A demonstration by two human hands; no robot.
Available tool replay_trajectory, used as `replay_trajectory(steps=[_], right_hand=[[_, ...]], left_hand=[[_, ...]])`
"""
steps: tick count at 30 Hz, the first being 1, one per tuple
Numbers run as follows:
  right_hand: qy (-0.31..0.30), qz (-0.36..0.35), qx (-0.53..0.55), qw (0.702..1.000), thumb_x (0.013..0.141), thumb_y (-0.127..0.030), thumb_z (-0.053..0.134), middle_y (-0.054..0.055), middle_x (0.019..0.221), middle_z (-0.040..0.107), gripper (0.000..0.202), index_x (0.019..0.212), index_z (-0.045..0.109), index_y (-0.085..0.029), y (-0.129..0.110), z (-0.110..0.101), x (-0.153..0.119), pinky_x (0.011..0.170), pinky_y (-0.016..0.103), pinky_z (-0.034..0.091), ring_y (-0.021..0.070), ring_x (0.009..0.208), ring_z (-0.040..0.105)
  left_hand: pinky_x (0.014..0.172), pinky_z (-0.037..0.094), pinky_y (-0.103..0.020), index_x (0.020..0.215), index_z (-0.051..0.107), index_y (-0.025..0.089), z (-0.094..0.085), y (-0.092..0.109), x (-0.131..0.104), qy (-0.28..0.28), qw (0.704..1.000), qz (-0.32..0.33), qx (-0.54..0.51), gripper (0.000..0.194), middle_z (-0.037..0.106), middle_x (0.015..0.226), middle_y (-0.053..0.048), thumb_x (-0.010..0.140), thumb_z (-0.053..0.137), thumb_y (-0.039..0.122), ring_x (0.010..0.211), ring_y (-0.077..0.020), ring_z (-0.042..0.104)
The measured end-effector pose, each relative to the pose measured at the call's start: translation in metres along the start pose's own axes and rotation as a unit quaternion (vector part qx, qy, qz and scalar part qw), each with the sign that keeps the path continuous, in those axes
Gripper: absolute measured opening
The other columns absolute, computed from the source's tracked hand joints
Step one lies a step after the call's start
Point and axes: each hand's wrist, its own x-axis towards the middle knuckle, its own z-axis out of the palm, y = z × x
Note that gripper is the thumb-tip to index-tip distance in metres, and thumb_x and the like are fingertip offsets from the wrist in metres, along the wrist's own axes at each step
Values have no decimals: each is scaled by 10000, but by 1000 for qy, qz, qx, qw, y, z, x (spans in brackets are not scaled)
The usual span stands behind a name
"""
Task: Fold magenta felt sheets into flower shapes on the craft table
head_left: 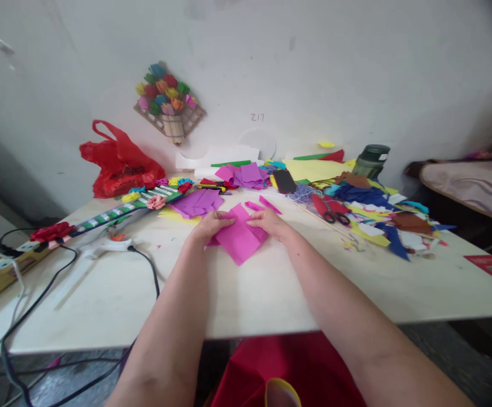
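Note:
Between my two hands is a magenta paper square [240,240], turned with one corner toward me and showing crease lines. My left hand [212,226] pinches its left side, thumb on top and fingers hidden beneath. On the right side, the thumb and fingers of my right hand [269,223] are closed on the same paper. Just beyond the paper lie narrow magenta paper strips [270,204]. A stack of purple paper pieces [199,202] rests past my left hand.
A glue gun [105,244] with a black cord lies at left beside a flower-trimmed craft strip [118,215]. Scissors [332,213], a phone [284,181] and a heap of paper scraps [370,198] are on the right. A red bag [121,164] and green bottle [370,161] stand near the wall.

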Motion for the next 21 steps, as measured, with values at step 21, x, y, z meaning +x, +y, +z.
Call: replay_trajectory(steps=[21], right_hand=[[-17, 26, 177, 984, 567, -203, 739, 63, 895, 724, 275, 842, 747, -185, 15, -4, 5, 846, 357, 471, 184, 808, 639]], left_hand=[[555, 491, -271, 864, 725, 112, -1, -1, 3, -2, 994, 22, -110, 292, 695, 716, -86, 577, 701, 158, 588, -174, 627]])
